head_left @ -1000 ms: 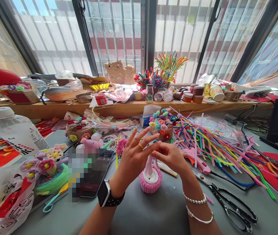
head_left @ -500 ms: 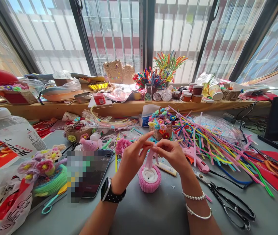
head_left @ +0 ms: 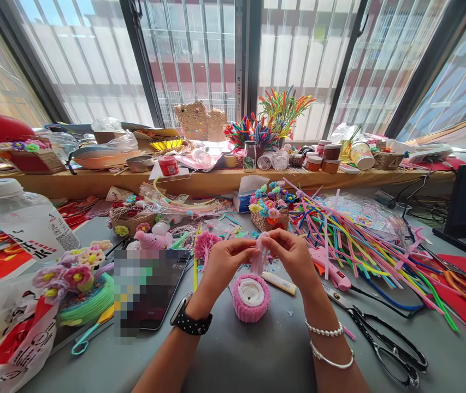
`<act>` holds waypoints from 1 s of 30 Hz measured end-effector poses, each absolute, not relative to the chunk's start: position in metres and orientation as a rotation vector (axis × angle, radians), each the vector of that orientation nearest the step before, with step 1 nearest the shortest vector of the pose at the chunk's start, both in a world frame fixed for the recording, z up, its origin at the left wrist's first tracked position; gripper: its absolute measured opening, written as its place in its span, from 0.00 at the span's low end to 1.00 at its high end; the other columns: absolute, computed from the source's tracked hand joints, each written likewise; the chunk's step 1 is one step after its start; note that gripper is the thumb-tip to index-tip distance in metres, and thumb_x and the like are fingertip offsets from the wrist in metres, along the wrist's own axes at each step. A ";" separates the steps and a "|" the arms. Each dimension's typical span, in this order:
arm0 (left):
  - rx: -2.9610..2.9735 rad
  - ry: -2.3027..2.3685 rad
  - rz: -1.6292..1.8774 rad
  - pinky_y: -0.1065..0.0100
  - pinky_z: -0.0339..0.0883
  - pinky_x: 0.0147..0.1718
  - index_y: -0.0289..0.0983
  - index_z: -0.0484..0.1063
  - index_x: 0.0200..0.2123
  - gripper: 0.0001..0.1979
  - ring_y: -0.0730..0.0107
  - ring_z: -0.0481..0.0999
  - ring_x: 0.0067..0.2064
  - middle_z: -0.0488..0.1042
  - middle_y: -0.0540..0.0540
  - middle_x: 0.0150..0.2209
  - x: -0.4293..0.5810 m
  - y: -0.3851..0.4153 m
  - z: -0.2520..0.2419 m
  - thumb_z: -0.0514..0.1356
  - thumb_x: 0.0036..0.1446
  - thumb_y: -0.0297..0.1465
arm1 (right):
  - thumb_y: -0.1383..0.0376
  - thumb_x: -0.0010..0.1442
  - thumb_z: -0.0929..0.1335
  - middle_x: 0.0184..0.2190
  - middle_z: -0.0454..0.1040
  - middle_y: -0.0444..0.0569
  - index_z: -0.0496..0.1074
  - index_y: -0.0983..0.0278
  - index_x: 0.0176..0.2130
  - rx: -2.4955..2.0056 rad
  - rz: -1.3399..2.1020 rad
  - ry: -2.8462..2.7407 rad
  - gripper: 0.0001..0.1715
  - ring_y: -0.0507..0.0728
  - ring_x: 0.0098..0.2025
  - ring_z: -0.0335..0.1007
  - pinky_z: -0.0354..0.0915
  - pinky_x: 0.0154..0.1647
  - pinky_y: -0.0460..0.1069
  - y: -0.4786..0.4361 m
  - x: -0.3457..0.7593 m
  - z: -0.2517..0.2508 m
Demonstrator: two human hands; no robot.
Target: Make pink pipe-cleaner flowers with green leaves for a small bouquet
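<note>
Above the table, my left hand [head_left: 225,268] and my right hand [head_left: 292,255] pinch a pale pink bundle of pipe cleaners [head_left: 257,264] between them. The bundle's top is partly hidden by my fingers and its strands hang down. Just beneath stands a small round pot [head_left: 251,313] wrapped in pink fuzzy pipe cleaner, with a white inside. A glue tube [head_left: 279,284] lies right behind the pot. To the left of my hands is a frilly pink pipe cleaner flower [head_left: 205,246].
A pink glue gun [head_left: 334,268] and black-handled scissors [head_left: 380,338] lie on the right, before a heap of coloured pipe cleaners [head_left: 364,240]. On the left are a tablet [head_left: 163,295], a green flower pot [head_left: 87,305] and a plastic bottle [head_left: 31,218]. A cluttered windowsill runs behind.
Both hands have closed in around the pink bundle, and its top now bends between my fingers. My left fingers, raised before, have curled down. The pink pot has stayed in place.
</note>
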State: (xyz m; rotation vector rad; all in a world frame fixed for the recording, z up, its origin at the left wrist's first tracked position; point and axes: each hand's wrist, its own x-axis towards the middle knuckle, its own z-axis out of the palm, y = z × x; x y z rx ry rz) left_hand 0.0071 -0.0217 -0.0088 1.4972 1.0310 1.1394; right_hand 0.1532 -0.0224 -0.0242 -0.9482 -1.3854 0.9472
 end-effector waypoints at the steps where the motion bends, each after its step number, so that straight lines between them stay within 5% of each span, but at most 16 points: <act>1: 1.458 1.023 1.097 0.70 0.69 0.28 0.37 0.76 0.26 0.06 0.70 0.74 0.27 0.77 0.48 0.26 0.008 -0.021 -0.009 0.61 0.41 0.30 | 0.59 0.48 0.67 0.20 0.65 0.42 0.69 0.67 0.27 -0.952 0.955 -1.377 0.11 0.48 0.22 0.57 0.55 0.21 0.43 -0.023 0.153 -0.024; 19: 1.299 0.992 1.117 0.71 0.65 0.28 0.33 0.74 0.27 0.12 0.72 0.71 0.27 0.74 0.49 0.25 0.009 -0.019 -0.014 0.63 0.39 0.35 | 0.62 0.41 0.71 0.17 0.69 0.40 0.70 0.65 0.24 -0.868 1.221 -1.085 0.09 0.47 0.19 0.63 0.61 0.22 0.43 -0.019 0.147 -0.029; 30: 1.446 0.905 0.983 0.72 0.59 0.27 0.34 0.74 0.35 0.16 0.72 0.67 0.28 0.72 0.49 0.26 0.012 -0.018 -0.020 0.57 0.47 0.38 | 0.61 0.42 0.71 0.19 0.66 0.41 0.69 0.66 0.22 -0.959 1.037 -1.122 0.10 0.47 0.21 0.58 0.57 0.23 0.44 -0.016 0.141 -0.036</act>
